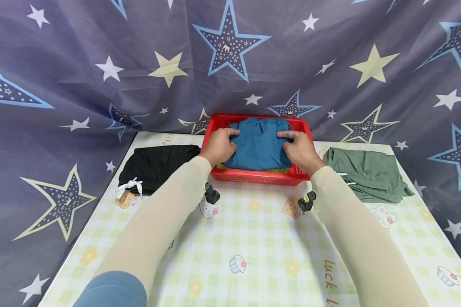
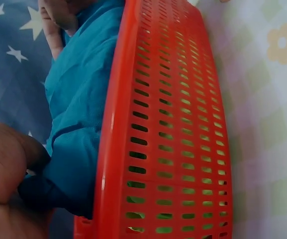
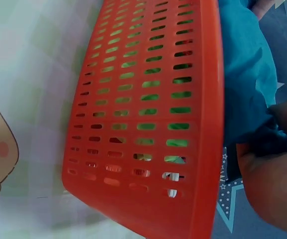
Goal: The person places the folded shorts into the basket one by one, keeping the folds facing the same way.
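My left hand (image 1: 219,147) pinches the left edge of the folded blue garment (image 1: 259,147), thumb against fingers, and my right hand (image 1: 301,151) pinches the right edge the same way. The garment sits inside the red basket (image 1: 253,177), on top of something yellow-green (image 1: 279,170) that shows along its front edge. To manage this well, I think I should keep both grips level and evenly tensioned so the fold doesn't slump, and ease the corners clear of the rim before loosening my fingers. Counting up: one basket, one blue garment in it, one black garment (image 1: 161,164) to its left and one dark green garment (image 1: 369,170) to its right on the bench (image 1: 269,238). How many pieces lie underneath, I can't tell.
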The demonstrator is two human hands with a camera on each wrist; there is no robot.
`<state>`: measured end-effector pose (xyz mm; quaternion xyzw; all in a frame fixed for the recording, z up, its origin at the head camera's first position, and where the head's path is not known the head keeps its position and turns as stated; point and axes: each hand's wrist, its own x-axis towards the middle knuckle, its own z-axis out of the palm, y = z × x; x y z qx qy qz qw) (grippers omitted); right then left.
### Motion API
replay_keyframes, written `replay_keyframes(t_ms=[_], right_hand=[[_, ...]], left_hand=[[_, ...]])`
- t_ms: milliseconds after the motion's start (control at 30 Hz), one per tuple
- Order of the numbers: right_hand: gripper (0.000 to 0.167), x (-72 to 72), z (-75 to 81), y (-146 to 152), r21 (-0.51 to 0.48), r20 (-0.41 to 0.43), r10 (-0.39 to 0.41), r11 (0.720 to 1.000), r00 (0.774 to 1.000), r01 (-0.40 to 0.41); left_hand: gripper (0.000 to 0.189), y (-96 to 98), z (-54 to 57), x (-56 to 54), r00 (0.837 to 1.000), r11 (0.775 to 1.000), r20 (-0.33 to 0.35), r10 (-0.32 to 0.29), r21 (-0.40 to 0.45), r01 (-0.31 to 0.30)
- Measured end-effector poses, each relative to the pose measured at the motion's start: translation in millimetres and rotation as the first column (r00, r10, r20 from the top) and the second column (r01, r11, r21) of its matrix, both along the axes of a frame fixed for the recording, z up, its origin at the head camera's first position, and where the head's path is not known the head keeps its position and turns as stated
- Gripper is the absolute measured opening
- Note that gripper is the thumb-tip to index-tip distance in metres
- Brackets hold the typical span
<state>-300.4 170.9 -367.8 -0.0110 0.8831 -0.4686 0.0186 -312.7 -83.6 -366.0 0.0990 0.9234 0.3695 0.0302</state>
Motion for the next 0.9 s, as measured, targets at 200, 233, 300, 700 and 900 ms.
replay_keyframes(t_ms=[200, 233, 300, 700, 900], right_hand=[[0.041, -5.7, -3.3, 1.9, 0.031, 0.011, 0.006, 0.999, 1.000, -0.007], [0.041, -6.6, -4.7, 2.6, 0.034, 0.019, 0.011, 0.999, 1.000, -0.011], [0.041, -8.4, -8.5, 4.1, 0.043, 0.033, 0.024, 0.999, 0.999, -0.025], [0.047, -12.1, -31.2, 10.3, 0.031, 0.122, 0.107, 0.993, 0.987, -0.112], [0.052, -11.5, -36.5, 8.5, 0.054, 0.144, 0.104, 0.992, 0.984, -0.113]], left_hand=[[0.047, 2.4, -1.3, -5.9, 1.000, 1.000, 0.009, -0.010, -0.010, 0.010], [0.047, 2.9, -1.9, -6.5, 1.000, 1.000, 0.015, -0.013, -0.014, 0.013], [0.047, 3.4, -3.7, -7.4, 1.000, 0.999, 0.019, -0.018, -0.027, 0.018], [0.046, -1.4, -24.3, -13.3, 0.999, 0.984, 0.026, -0.037, -0.174, 0.041], [0.044, -3.1, -31.1, -13.6, 0.994, 0.961, 0.103, -0.032, -0.271, 0.059]])
